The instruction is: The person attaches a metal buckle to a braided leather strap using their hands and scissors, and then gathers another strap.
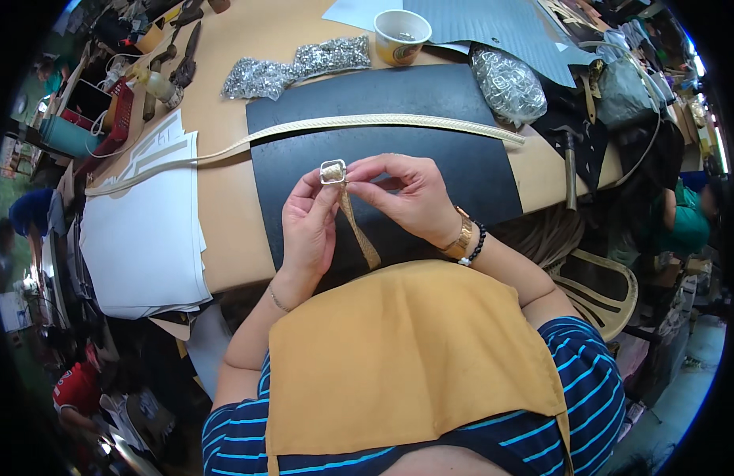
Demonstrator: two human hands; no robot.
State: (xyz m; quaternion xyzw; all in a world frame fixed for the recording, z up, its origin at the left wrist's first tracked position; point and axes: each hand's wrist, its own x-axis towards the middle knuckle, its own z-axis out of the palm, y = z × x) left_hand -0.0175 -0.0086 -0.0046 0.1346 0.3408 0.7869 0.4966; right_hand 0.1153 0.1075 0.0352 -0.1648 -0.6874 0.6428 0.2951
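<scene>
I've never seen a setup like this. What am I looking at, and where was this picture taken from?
There is no robot here, just a person's bare hands. A wide fisheye camera on the person's head looks down, so straight edges bend toward the rim.

The left hand pinches a square metal buckle, with a woven beige strap hanging below. The right hand's fingertips meet the buckle's right side; whether they grip buckle or strap is unclear.

On the tan table lie a black mat, a long pale strap, white paper sheets, bags of small metal pieces, a cup and a hammer.
</scene>
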